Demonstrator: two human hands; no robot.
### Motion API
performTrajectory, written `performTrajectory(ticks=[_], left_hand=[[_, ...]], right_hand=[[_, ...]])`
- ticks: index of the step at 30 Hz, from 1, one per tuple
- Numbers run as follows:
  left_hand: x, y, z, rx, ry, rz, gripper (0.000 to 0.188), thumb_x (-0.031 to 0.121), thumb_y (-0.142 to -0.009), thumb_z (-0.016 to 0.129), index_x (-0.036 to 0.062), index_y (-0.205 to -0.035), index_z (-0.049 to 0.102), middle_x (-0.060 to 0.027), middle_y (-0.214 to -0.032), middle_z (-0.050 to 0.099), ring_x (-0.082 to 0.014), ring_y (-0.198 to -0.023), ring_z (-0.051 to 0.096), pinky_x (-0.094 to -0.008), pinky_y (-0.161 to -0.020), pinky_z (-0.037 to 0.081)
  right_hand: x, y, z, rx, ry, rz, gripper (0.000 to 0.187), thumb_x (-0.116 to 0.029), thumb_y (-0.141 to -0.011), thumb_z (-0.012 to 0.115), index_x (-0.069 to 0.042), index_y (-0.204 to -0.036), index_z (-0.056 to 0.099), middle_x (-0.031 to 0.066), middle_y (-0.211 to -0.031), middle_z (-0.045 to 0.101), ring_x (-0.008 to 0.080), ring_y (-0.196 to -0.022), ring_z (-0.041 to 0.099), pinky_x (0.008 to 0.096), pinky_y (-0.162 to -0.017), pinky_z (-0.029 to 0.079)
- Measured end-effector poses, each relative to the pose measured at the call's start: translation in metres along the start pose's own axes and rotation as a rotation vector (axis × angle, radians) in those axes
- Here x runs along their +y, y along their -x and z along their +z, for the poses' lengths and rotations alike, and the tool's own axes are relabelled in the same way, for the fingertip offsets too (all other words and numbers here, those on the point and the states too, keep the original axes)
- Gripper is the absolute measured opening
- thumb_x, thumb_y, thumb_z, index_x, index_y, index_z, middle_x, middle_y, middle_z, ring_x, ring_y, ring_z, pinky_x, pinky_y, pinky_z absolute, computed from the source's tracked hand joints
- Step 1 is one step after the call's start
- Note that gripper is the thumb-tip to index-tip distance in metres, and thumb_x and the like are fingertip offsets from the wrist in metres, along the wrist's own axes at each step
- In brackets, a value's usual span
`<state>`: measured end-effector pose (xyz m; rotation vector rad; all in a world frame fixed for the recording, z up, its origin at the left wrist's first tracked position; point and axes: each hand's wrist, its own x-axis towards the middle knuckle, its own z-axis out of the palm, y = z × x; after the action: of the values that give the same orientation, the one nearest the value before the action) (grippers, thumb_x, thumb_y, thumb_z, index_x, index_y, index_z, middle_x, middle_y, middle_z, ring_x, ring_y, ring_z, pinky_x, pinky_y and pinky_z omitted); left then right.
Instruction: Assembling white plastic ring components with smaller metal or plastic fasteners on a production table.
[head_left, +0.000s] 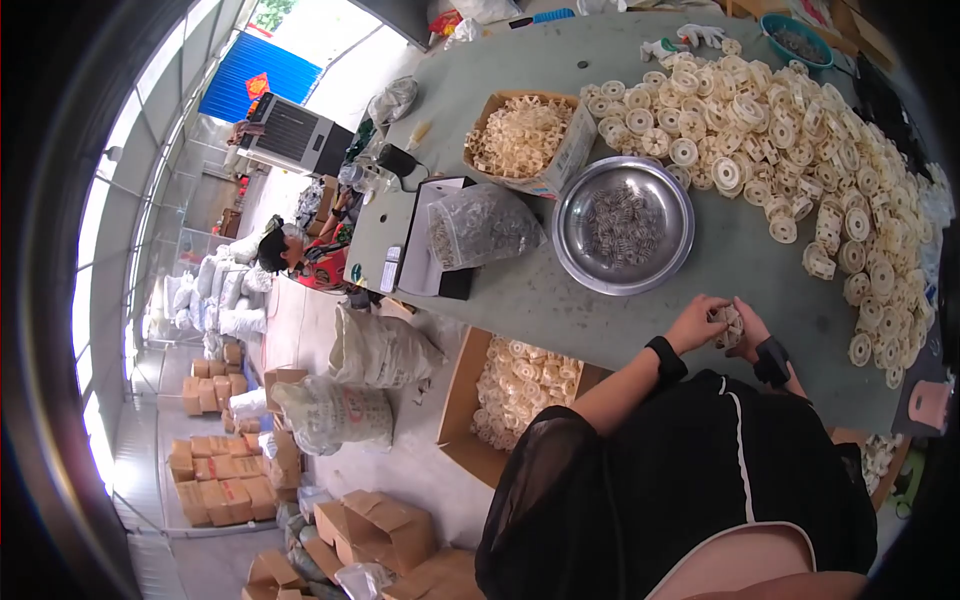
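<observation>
Both my hands are over the near edge of the green table. Between them is a small cream plastic part, round and notched. My left hand pinches it from the left, while my right hand is wrapped round its other side. Fingers cover much of the part, so its details are hidden. Just beyond my left hand stands a steel bowl holding small metal springs. A big heap of similar cream plastic wheels spreads across the far and right side of the table.
A carton of small cream pieces stands behind the bowl, beside a clear bag in an open black box. Below the table's left edge sits a carton of cream wheels. A person in red sits at the table's left end.
</observation>
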<state>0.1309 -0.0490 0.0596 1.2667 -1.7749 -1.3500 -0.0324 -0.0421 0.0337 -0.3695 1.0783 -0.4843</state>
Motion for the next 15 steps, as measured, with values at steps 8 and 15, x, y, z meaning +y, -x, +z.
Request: performTrajectory(ticks=[8,15], left_hand=[[0.021,0.002,0.002,0.107,-0.07,-0.017,0.027,0.015,-0.066,0.061,-0.0009,-0.087,0.057,-0.0103,-0.083,0.053,-0.0226,-0.071,0.054,-0.0324,-0.063,0.045],[-0.021,-0.002,0.009,0.204,0.061,0.045,0.031,0.016,-0.067,0.062,0.0001,-0.093,0.058,-0.0112,-0.088,0.054,-0.0221,-0.072,0.056,-0.03,-0.064,0.046]], right_hand=[[0.012,-0.015,-0.005,-0.04,-0.235,-0.073,0.044,-0.051,-0.084,0.031,-0.016,-0.09,0.057,-0.0015,-0.081,0.059,0.0147,-0.07,0.054,0.0306,-0.06,0.039],[-0.005,0.012,0.019,-0.059,-0.231,-0.066,0.042,-0.052,-0.083,0.033,-0.018,-0.089,0.057,-0.0025,-0.079,0.057,0.0144,-0.066,0.051,0.0312,-0.058,0.035]])
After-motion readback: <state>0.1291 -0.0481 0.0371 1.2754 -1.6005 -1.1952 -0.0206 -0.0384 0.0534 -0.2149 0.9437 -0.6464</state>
